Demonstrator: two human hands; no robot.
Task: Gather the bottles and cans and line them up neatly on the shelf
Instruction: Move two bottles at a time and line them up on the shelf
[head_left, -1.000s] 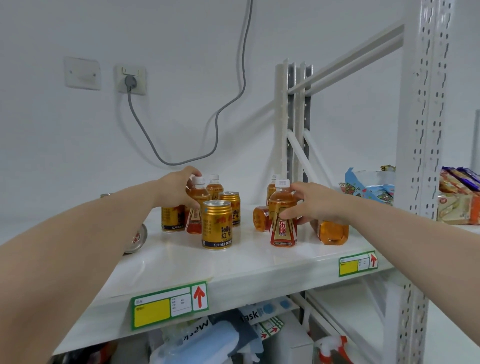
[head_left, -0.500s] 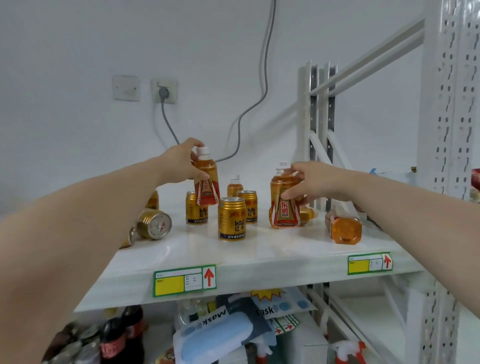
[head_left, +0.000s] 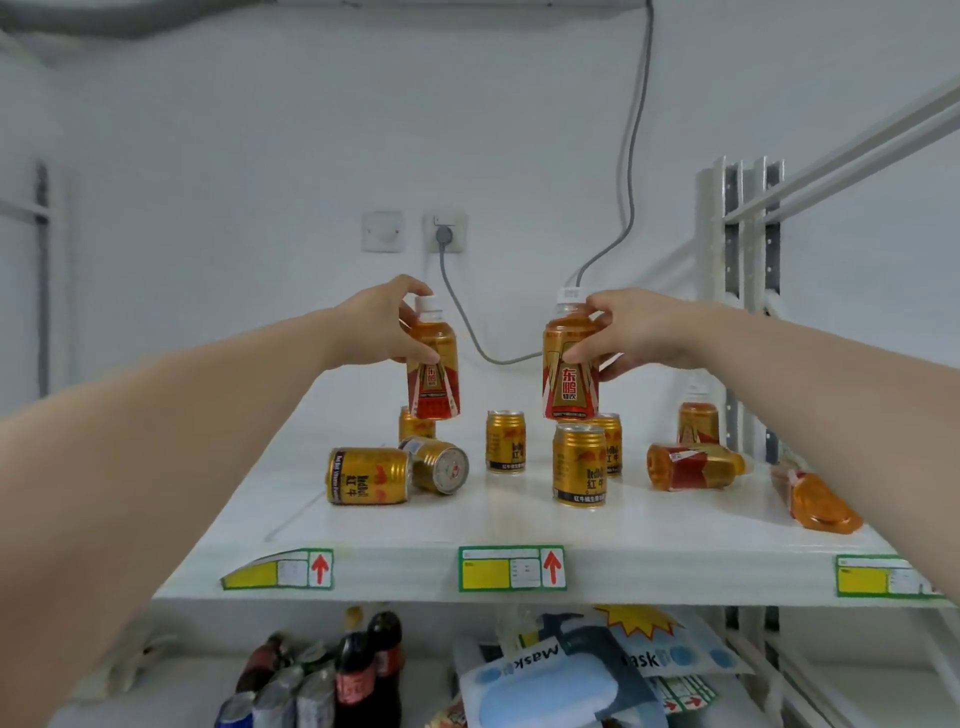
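Both hands are clamped on upright bottles held above the shelf (head_left: 519, 525): the left hand (head_left: 376, 325) grips the left bottle (head_left: 431, 374), the right hand (head_left: 631, 330) the right bottle (head_left: 570, 371), long axes vertical, mid-frame.

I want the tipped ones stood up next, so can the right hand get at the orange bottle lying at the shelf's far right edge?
Probably not yet: the right hand is gripping a lifted bottle; nothing blocks the lying orange bottle.
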